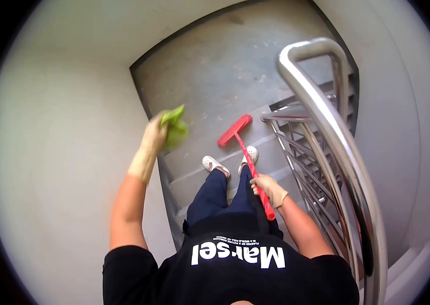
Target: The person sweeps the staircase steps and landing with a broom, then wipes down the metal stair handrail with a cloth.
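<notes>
My left hand [155,133], in a pale glove, is raised at the left near the wall. Its fingers are closed on a lime-green cloth [175,126], which hangs from them and is partly blurred. My right hand [270,189], gloved as well, wraps round the red handle of a broom [235,130] close to its upper end. The broom slants away from me, its red bristled head low by the stair edge, just past my feet. Whether the bristles touch the floor I cannot tell.
I stand on grey stairs [189,170] in white clogs [215,165]. Beyond is a landing floor [199,71]. A shiny metal handrail [321,96] with bars runs along my right, and further steps lie behind it. A pale wall [62,152] rises on my left.
</notes>
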`<control>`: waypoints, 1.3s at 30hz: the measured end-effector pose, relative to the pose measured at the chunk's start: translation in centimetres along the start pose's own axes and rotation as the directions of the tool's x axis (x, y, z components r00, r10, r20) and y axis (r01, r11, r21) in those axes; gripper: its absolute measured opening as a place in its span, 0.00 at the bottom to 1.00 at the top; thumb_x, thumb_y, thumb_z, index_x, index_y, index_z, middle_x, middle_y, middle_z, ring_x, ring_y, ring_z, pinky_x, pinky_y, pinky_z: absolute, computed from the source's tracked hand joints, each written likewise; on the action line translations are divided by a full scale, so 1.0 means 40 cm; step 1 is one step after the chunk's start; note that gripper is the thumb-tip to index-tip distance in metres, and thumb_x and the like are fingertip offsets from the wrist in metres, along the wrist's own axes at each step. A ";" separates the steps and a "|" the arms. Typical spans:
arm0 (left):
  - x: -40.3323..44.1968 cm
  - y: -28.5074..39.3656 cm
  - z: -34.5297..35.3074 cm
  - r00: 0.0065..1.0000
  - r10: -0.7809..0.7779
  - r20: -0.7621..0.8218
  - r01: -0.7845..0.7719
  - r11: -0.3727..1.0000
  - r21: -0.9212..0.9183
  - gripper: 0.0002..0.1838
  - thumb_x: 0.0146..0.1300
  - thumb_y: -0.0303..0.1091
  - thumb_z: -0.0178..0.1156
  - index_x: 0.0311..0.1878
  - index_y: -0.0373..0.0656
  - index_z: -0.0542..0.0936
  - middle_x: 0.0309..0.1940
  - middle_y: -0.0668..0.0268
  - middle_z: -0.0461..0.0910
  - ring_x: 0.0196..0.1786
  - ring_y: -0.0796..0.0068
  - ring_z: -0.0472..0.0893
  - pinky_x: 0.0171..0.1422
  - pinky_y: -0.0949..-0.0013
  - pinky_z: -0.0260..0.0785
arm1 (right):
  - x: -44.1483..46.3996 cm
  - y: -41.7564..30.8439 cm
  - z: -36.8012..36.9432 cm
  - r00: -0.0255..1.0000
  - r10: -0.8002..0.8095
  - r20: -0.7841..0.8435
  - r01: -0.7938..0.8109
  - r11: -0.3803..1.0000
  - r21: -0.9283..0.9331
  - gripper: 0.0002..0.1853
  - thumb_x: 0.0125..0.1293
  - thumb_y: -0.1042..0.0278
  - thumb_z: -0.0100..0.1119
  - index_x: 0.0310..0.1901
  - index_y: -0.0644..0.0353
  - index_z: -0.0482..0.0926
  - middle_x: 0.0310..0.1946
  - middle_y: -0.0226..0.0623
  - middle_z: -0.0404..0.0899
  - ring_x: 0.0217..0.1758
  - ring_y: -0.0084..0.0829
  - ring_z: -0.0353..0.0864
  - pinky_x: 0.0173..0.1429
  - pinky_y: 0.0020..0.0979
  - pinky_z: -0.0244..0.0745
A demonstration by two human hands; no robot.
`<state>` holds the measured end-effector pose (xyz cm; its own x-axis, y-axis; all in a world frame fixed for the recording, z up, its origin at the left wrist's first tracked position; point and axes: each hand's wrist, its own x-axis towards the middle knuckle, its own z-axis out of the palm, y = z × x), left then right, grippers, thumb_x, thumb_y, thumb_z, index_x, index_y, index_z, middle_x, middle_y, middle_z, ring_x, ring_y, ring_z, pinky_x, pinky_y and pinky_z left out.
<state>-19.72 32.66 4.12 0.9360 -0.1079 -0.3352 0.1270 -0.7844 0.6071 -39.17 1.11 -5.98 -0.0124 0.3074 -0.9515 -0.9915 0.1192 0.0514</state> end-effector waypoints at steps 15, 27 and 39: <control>-1.295 -0.331 0.220 0.378 -0.875 0.302 0.926 0.363 -0.110 0.15 0.57 0.36 0.49 0.46 0.41 0.73 0.36 0.53 0.76 0.42 0.59 0.76 0.46 0.64 0.66 | 0.121 -0.207 0.453 0.997 -0.081 -0.020 0.045 0.720 -0.693 0.03 0.54 0.73 0.48 0.29 0.63 0.68 0.17 0.32 0.67 0.13 0.21 0.64 0.14 0.22 0.62; -1.372 -0.318 0.516 0.260 -0.934 0.246 0.794 0.061 -0.605 0.17 0.58 0.41 0.48 0.44 0.38 0.74 0.36 0.56 0.77 0.38 0.63 0.76 0.41 0.64 0.66 | 0.472 -0.212 0.891 0.992 0.113 0.046 -0.031 0.597 -0.802 0.11 0.60 0.65 0.47 0.33 0.67 0.66 0.18 0.36 0.68 0.13 0.25 0.66 0.16 0.25 0.66; -0.979 -0.332 0.398 0.129 -0.977 0.169 0.880 0.034 -0.474 0.17 0.58 0.40 0.49 0.45 0.39 0.73 0.37 0.56 0.76 0.38 0.66 0.76 0.42 0.65 0.66 | 0.538 -0.496 0.400 0.988 0.120 -0.099 -0.139 0.396 -0.908 0.08 0.58 0.68 0.49 0.37 0.58 0.65 0.16 0.30 0.66 0.08 0.22 0.62 0.11 0.23 0.59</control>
<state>-63.28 37.58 -2.30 -0.0589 0.6490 -0.7585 0.9836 0.1675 0.0669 -17.71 20.48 -22.62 -0.1440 0.2242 -0.9639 -0.5082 -0.8525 -0.1223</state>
